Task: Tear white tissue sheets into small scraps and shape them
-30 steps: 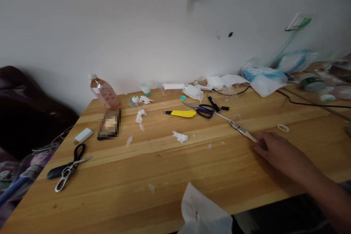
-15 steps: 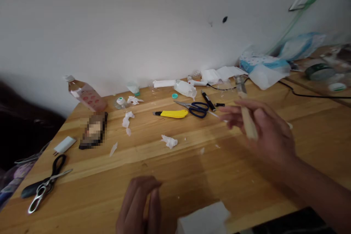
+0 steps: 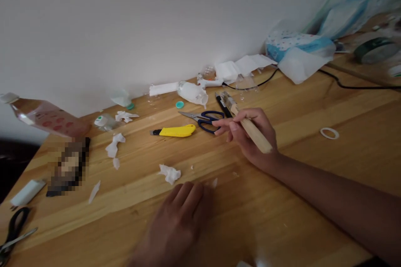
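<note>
While the right hand (image 3: 247,147) is closed around the wooden handle of a brush (image 3: 251,131), the left hand (image 3: 178,225) lies open and flat on the tabletop (image 3: 313,117), palm down, with the fingers close together and nothing in it. The brush is lifted a little above the wood and is tilted. Its bristle end points away from the person, toward the wall, and the end of the handle comes out behind the right hand. Its bristles are over the black marker (image 3: 222,105) and just beside the blue scissors (image 3: 203,117); I cannot tell if they touch the marker. A yellow cutter (image 3: 177,131) lies to the left of the scissors, and a small teal cap (image 3: 179,104) lies behind it. A crumpled tissue (image 3: 169,173) lies just in front of the fingertips of the left hand, and more white scraps (image 3: 113,149) lie farther to the left. A bottle (image 3: 46,117) with pinkish liquid leans at the far left edge. A small white tape ring (image 3: 329,133) lies alone to the right of the right hand, well apart from it. A black cable (image 3: 344,86) runs along the back of the tabletop, near some plastic bags (image 3: 297,52) by the wall.
</note>
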`<action>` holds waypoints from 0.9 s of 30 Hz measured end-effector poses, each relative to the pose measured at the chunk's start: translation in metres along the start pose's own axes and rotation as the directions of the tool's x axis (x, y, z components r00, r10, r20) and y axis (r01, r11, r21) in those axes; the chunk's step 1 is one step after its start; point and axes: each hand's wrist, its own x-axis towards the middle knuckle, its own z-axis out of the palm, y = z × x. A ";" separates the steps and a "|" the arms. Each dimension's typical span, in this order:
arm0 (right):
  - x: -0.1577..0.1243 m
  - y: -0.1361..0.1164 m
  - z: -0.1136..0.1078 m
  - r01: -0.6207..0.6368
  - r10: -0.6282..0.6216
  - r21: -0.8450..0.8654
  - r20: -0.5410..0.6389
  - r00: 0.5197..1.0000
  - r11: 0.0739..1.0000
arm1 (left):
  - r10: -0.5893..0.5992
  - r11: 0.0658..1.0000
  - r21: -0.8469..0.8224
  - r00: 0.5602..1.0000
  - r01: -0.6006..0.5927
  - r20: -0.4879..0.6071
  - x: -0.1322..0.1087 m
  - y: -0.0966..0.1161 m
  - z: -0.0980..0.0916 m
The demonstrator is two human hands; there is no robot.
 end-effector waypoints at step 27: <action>0.006 0.005 -0.005 -0.034 0.034 -0.001 0.023 0.999 0.999 | -0.361 0.834 -0.422 0.930 0.356 0.072 0.001 0.001 0.012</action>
